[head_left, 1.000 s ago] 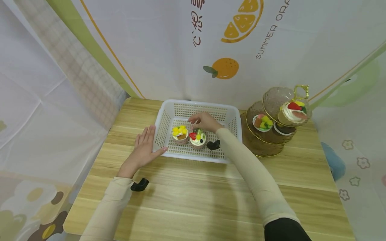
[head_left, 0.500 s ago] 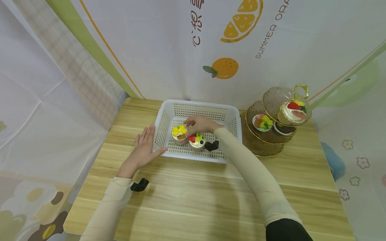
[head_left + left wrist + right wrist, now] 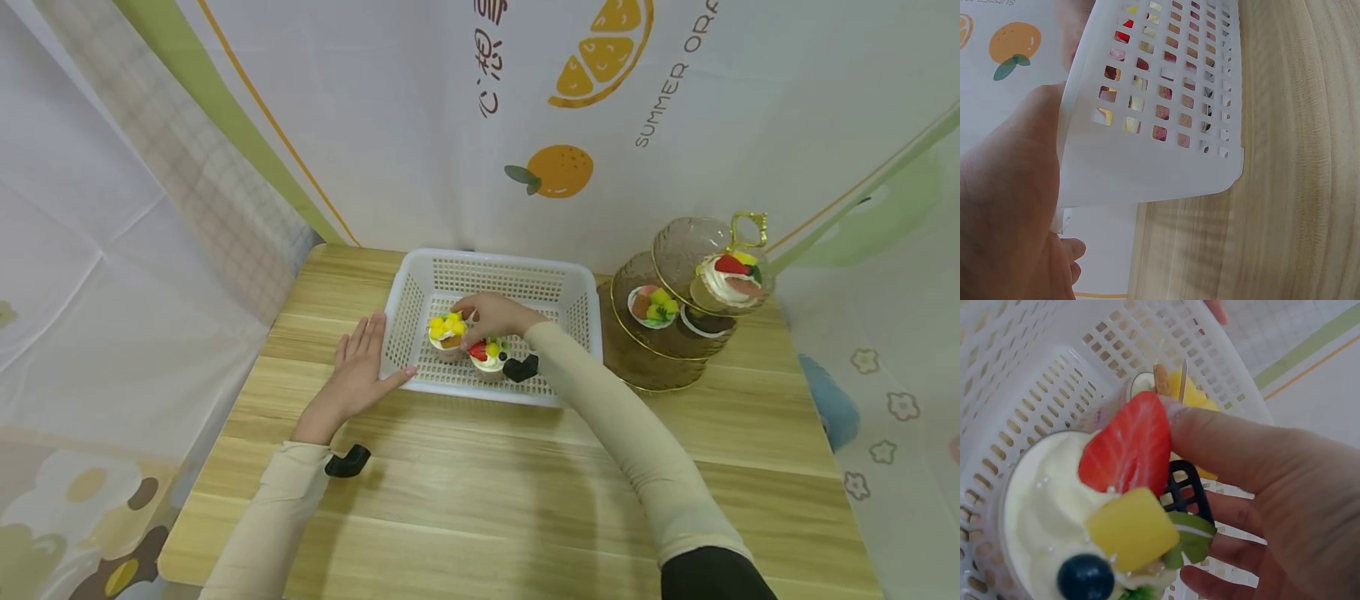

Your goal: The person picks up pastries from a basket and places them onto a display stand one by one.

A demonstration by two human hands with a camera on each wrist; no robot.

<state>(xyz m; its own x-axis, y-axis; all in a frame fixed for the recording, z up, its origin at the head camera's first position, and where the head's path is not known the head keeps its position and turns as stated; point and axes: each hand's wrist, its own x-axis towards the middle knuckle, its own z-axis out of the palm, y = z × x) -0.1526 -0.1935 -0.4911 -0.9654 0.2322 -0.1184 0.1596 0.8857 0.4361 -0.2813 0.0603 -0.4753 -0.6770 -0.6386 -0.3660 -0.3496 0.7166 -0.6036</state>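
A white cloth (image 3: 420,158) printed with oranges hangs behind the wood-grain desk (image 3: 480,508); against the desk's back edge stands a white perforated basket (image 3: 510,271), and just beside its right wall, towards the desk's back right corner, rises a tiered glass-like stand (image 3: 648,373) with gold rims and a gold handle (image 3: 750,229); the left hand (image 3: 358,377) lies with straight fingers along the outside of the basket's left wall, thumb reaching over the rim at the front left corner; the right hand (image 3: 498,315) is down inside the basket, thumb and fingers parted at the right side of the mango-topped cupcake (image 3: 447,329), though I cannot tell whether they grip it; that cupcake stands upright left of the basket's middle; just right of it and nearer the front rim stands the strawberry-and-blueberry cupcake (image 3: 487,358), also upright, with a yellow cube and a dark lattice piece on its cream; a strawberry-topped cupcake (image 3: 724,283) sits on the stand's top plate, and a smaller fruit-topped cake (image 3: 652,306) on the plate below.
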